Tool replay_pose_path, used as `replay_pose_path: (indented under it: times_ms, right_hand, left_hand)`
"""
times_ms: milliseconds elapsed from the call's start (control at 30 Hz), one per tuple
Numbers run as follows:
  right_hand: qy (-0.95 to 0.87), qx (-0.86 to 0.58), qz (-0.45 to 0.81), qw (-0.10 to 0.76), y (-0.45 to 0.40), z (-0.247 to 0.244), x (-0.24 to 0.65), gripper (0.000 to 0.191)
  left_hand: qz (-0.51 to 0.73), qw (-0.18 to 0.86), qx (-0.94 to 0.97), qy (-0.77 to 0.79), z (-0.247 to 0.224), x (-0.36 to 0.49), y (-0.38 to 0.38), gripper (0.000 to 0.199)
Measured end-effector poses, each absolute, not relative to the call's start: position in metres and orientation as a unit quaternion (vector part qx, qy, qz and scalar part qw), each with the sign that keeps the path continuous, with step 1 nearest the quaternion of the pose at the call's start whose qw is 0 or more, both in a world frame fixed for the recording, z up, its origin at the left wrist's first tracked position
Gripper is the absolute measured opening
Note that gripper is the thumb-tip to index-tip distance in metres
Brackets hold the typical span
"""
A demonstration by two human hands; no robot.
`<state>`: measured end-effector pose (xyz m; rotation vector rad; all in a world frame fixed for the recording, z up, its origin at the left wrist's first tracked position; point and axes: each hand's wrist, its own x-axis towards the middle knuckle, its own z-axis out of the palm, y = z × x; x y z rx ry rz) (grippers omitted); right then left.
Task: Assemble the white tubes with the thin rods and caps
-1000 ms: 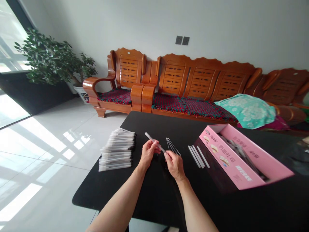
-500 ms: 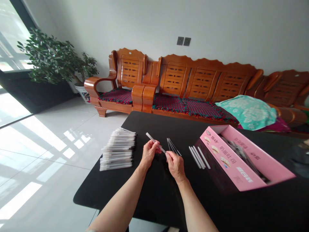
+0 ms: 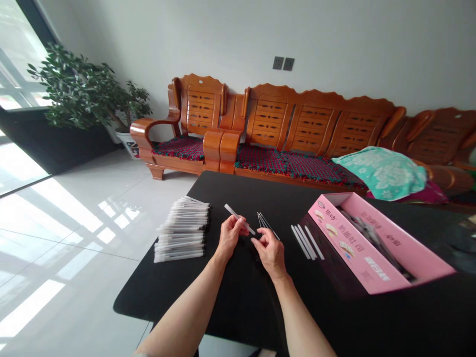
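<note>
There it was, a slim white tube [image 3: 236, 216], held up at a slant over the black table [image 3: 238, 307], gripped in the left hand [image 3: 230, 237], with the fingers curled closed around it. The right hand [image 3: 270, 253] sat just beside the tube's lower end, partly open, fingers loosely bent, nothing visibly in its hold. Just past that hand, a small fan of thin dark rods [image 3: 266, 225] lay on the tabletop. Further right, three white tubes [image 3: 307, 242] lay close together, next to an open pink cardboard box [image 3: 366, 265] packed with dark sleeved items [image 3: 372, 238]. Over on the left, a neat stack of sleeved white tubes [image 3: 182, 229] showed black ends. Beyond the table stood a wooden sofa [image 3: 308, 119], a green floral towel [image 3: 379, 172] draped at its far end.
</note>
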<state>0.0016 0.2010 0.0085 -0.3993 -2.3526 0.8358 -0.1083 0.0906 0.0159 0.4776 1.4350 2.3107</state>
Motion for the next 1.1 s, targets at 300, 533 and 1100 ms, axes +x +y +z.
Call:
replay_pose_path:
  times_ms: [300, 533, 1100]
  right_hand:
    - [-0.888, -0.156, 0.317, 0.292, 0.201, 0.007, 0.001, 0.025]
    - [-0.894, -0.146, 0.310, 0.289, 0.200, 0.010, 0.002, 0.023]
    - [-0.938, -0.206, 0.133, 0.246, 0.199, 0.005, 0.002, 0.017]
  left_hand:
    - [0.820, 0.188, 0.170, 0.513, 0.017, -0.108, 0.091, 0.039]
    - [0.821, 0.189, 0.172, 0.511, 0.014, -0.108, 0.091, 0.039]
    - [0.843, 0.068, 0.084, 0.527, 0.009, -0.120, 0.086, 0.042]
